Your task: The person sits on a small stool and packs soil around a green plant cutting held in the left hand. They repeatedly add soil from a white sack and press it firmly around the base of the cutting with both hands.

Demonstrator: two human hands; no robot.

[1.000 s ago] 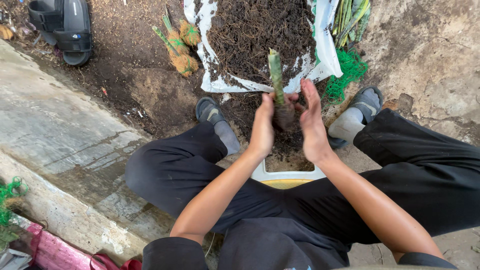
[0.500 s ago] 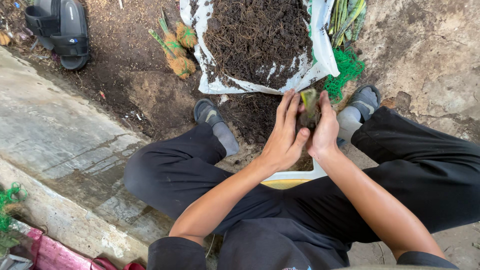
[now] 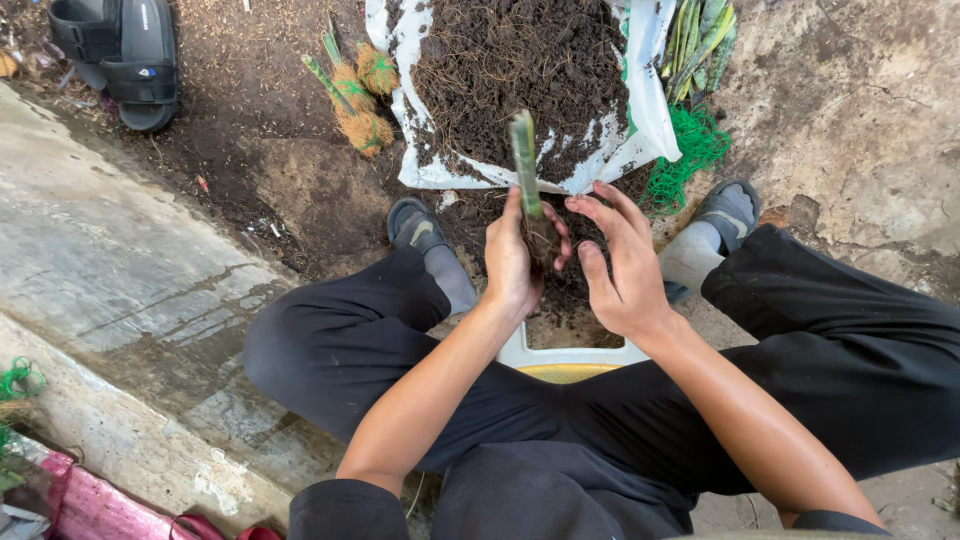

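Above the white pot [image 3: 565, 357], a green cutting [image 3: 524, 165] is gripped at its soil-caked base by the left hand [image 3: 515, 262], the right hand [image 3: 625, 262] spread open beside it; planting is judged unfinished.

The person squats with a low stool [image 3: 560, 358] under them, a shoe [image 3: 415, 225] on either side. Between the knees the left hand [image 3: 515, 262] holds a plant cutting [image 3: 526, 165] upright by its clump of soil, with the right hand [image 3: 625, 265] just beside it on the right. Ahead of the hands lies an opened bag [image 3: 420, 150] with soil [image 3: 520, 70] heaped in it. Left of the bag lie rooted cuttings [image 3: 358, 95], and farther left a pair of sandals [image 3: 125, 55]. Right of the bag sit a bundle of leaves [image 3: 695, 40] and netting [image 3: 690, 150]. A concrete step [image 3: 90, 270] runs along the left.
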